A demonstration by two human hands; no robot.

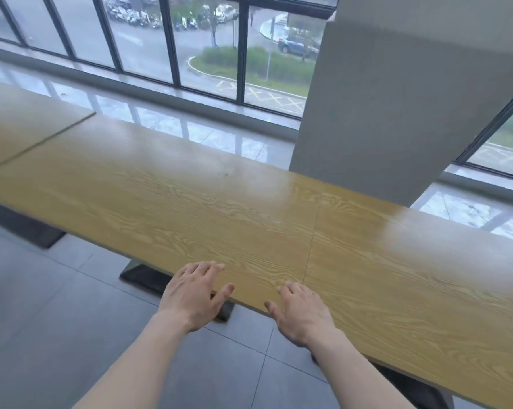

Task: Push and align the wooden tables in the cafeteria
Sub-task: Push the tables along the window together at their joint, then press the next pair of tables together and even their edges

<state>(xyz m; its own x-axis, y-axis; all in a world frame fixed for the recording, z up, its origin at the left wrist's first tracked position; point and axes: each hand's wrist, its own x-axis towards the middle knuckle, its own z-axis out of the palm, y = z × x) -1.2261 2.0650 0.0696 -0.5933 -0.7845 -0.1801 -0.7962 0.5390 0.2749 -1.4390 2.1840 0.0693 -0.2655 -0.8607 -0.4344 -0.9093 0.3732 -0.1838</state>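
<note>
A row of light wooden tables runs across the view. The middle table [166, 196] meets the right table [411, 267] at a thin seam near my right hand. A third table [22, 122] sits at the far left, its top set off by a dark gap. My left hand [193, 293] rests on the near edge of the middle table, fingers spread on top, thumb along the edge. My right hand [302, 314] lies flat on the same edge, just left of the seam, fingers apart.
A broad white pillar [397, 107] stands right behind the tables. Beyond is a glossy floor strip and a wall of dark-framed windows [175, 48]. Dark table bases [149, 278] sit on the grey tiled floor [57, 320] by my feet.
</note>
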